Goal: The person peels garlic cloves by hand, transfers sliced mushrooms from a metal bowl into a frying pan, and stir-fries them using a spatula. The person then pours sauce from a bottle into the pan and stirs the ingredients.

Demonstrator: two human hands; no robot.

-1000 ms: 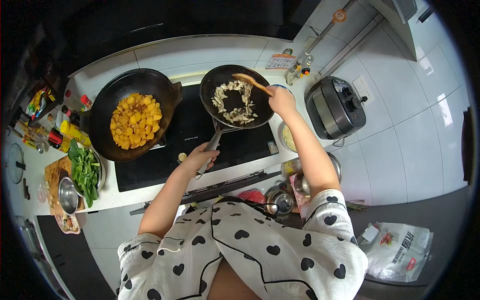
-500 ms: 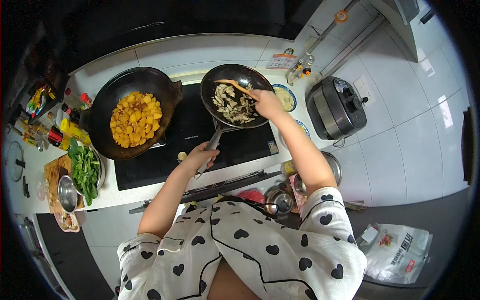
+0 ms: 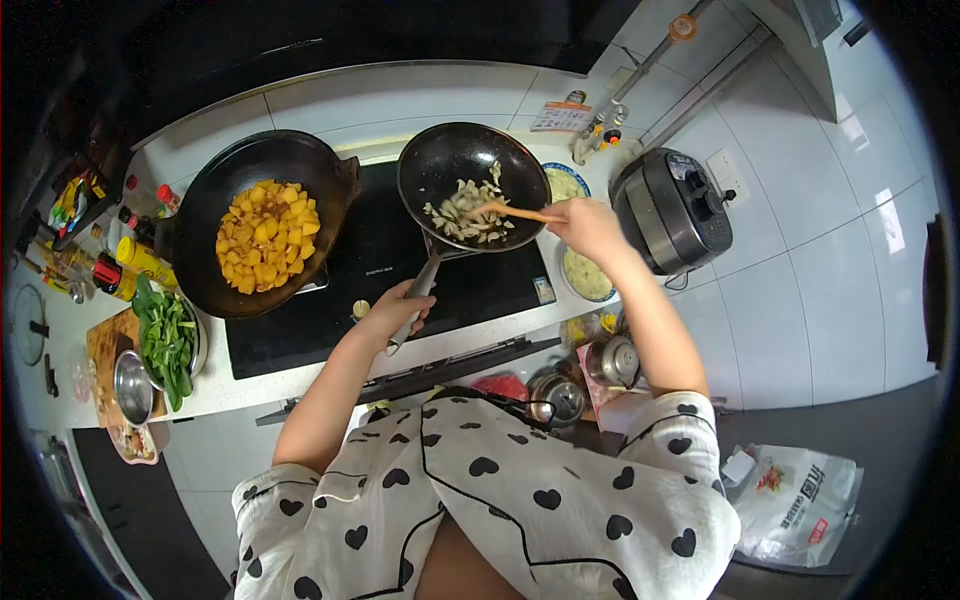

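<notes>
My left hand (image 3: 400,310) is wrapped around the grey handle of a black frying pan (image 3: 430,165) on the right side of the cooktop (image 3: 375,300). In the pan lie pale and dark sliced pieces, which look like mushrooms (image 3: 460,212). My right hand (image 3: 585,228) grips a wooden spatula (image 3: 525,212) at the pan's right rim, with the spatula's head among the slices. To the left stands a large dark wok (image 3: 205,215) holding yellow-orange chunks (image 3: 268,235), perhaps potato.
A pressure cooker (image 3: 672,212) and two blue-rimmed dishes (image 3: 588,275) of pale food stand at the right. On the left are leafy greens (image 3: 168,340), a metal bowl (image 3: 133,387), a cutting board (image 3: 105,345) and several bottles (image 3: 145,262). A plastic bag (image 3: 800,505) lies lower right.
My right hand has moved right and slightly down, swinging the spatula's head from the pan's upper part into the slices. The slices have shifted. My left hand keeps its hold on the handle.
</notes>
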